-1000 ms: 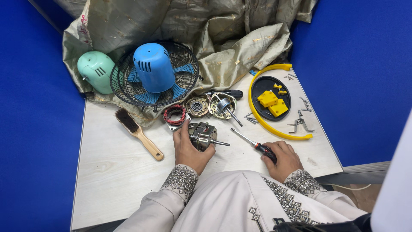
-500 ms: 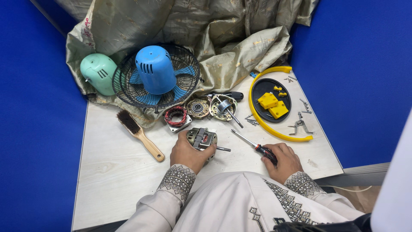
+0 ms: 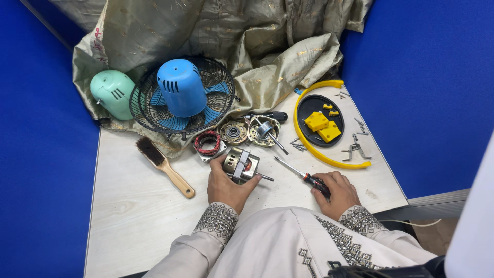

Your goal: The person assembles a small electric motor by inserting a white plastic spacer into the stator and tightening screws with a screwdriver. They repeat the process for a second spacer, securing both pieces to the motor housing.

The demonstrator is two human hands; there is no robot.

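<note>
1. Left hand (image 3: 226, 186): grip closed around a small metal motor core (image 3: 241, 164), thumb on one side and fingers on the other. The core rests on the counter (image 3: 128, 216) near its middle, a thin shaft projecting to the right.
2. Right hand (image 3: 337, 193): grip closed on the dark handle of a screwdriver (image 3: 301, 175). The hand lies on the counter; the steel shank points up-left, with its tip just short of the motor shaft, apart from it.
3. Directly beyond the core: a red copper-wound coil (image 3: 208, 143), a round brass-coloured end plate (image 3: 234, 132) and a second plate with a spindle (image 3: 263, 128), in a row.
4. Left of the core: a wooden-handled brush (image 3: 164, 166), lying diagonally.
5. Further back: a black wire fan guard (image 3: 216, 82) with a blue motor cover (image 3: 180, 92) sitting in it; a mint-green housing (image 3: 112, 93) beside it, on a crumpled olive cloth (image 3: 267, 46).
6. Right side: a yellow-rimmed black base (image 3: 314, 110) holding yellow parts; loose screws and a metal bracket (image 3: 354, 150) just beside it.
</note>
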